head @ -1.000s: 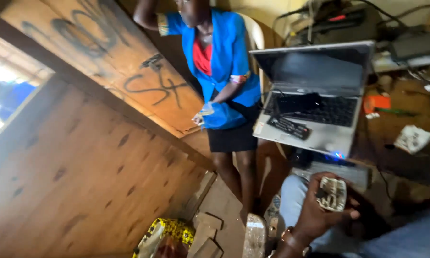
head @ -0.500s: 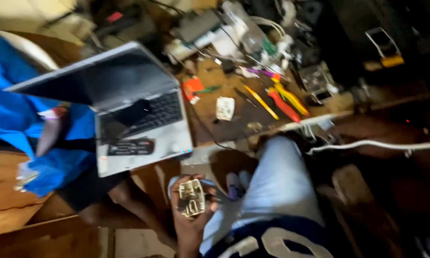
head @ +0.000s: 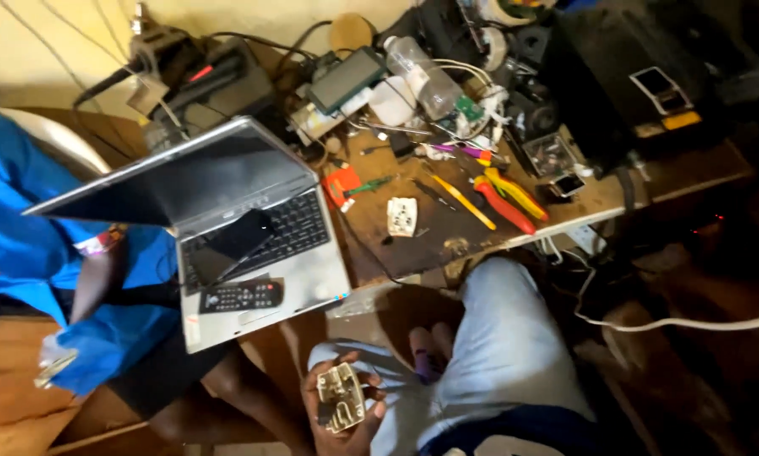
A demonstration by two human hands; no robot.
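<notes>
above the lap, left hand (head: 341, 405) still grips the beige socket (head: 343, 407); view swung toward the worktop (head: 413, 232); right hand unseen.

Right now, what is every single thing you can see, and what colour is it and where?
laptop: one, silver, open, hanging over the bench's left edge
phone: one, black, on the laptop keyboard
remote control: one, black, on the laptop's front
pliers: one, red handles, bench middle
screwdriver: one, yellow, left of the pliers
small white part: one, white, bench middle
plastic bottle: one, clear, lying at the back
workbench: one, brown wood, cluttered
white cable: one, low right
other person: one, blue top, at left
left hand: one, holding a cream socket part, bottom centre
right hand: not in view
</notes>
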